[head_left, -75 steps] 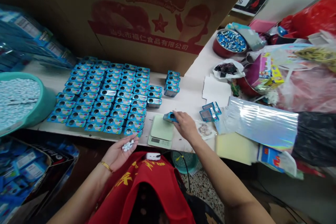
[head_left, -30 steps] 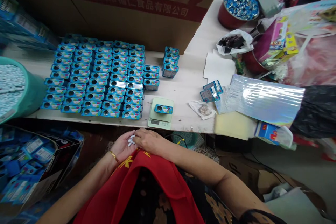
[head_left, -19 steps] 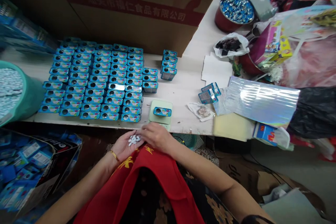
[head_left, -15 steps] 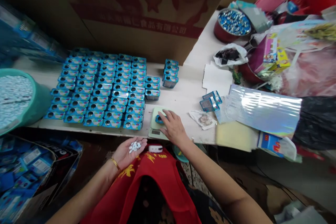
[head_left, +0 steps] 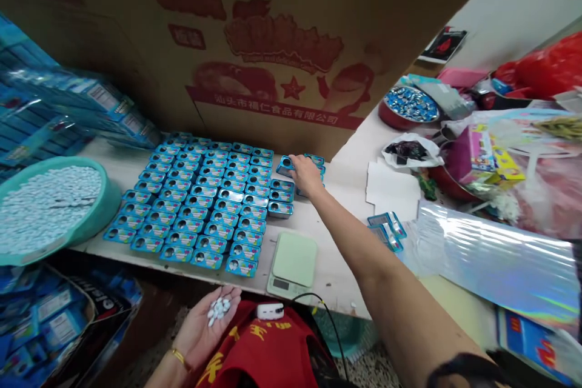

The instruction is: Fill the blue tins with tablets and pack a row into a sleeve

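Palm up and cupped, my left hand (head_left: 210, 315) holds a small pile of white and pale blue candies (head_left: 219, 309) in front of the table edge. My right hand (head_left: 305, 174) reaches to the back of the table, its fingers on a small blue box (head_left: 286, 163) behind the short right-hand column. More small blue boxes (head_left: 313, 159) stand partly hidden behind that hand. Rows of the same boxes (head_left: 200, 200), with dark round openings on top, fill the table to the left. A pale green scale (head_left: 294, 257) bears nothing.
A teal basin (head_left: 109, 206) of candies stands at left, above a carton of blue boxes (head_left: 50, 321). A large cardboard box (head_left: 254, 97) walls off the back. Flattened blue boxes (head_left: 386, 229), a silvery sheet (head_left: 495, 260) and a red bowl of blue wrapped pieces (head_left: 395, 118) lie at right.
My right hand has moved from the scale to the back of the table, taking the blue box off the scale. The left hand still holds the candies. The view has shifted.
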### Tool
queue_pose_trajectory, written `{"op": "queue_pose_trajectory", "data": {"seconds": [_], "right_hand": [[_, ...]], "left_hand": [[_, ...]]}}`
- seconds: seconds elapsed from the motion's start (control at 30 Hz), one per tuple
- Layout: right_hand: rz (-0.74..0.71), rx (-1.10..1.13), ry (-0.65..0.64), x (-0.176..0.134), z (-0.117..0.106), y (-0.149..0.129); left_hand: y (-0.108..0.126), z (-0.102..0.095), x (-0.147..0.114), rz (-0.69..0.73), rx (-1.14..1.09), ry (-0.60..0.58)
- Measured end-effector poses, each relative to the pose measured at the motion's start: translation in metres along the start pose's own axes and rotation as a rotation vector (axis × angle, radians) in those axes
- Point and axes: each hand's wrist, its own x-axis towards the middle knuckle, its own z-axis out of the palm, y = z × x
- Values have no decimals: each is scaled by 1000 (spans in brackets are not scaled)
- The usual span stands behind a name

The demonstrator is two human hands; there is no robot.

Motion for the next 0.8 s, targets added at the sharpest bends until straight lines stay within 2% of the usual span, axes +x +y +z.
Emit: {"op": "queue_pose_trajectory", "data": {"seconds": [0.1,0.2,0.3,0.4,0.53,0.67,0.8], "right_hand": [[20,-12,-172,30,37,-3],[10,15,-226,30,51,4],[48,2,-144,5,41,22],[130,-103,-49,-31,31,40],[160,-242,-110,-57,40,47],[104,-300,-104,-66,42,48],[-20,-275,-63,-108,17,44]], "left_hand": [[-1,-6,-1,7,-21,65],[-2,-10,1,5,-35,91],[-1,-12,3,5,-31,79],[1,-10,6,0,-14,43],[-1,-3,9,-10,9,-22],[-7,0,9,-3,34,-53],[-13,-3,8,-24,33,-69]]}}
